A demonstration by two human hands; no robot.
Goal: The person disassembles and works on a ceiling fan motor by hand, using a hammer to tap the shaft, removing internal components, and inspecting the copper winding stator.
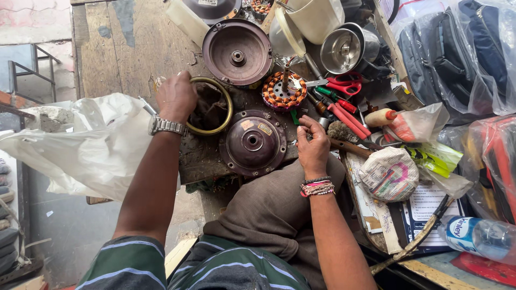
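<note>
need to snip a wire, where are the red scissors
The red scissors lie upper right of centre in the head view, beside the copper-wound stator, below the steel pot.

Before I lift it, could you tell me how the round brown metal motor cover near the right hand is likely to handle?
The round brown metal motor cover looks thick and cast, so probably stiff and heavy for its size. It lies flat on the wooden bench, so it is unlikely to tip or roll. Its dusty, greasy-looking surface may be slightly slippery for the right hand.

Bare wood (134,53) lies open at far left; motor covers (252,142), tools (344,115) and bags (457,53) crowd the right.
</note>
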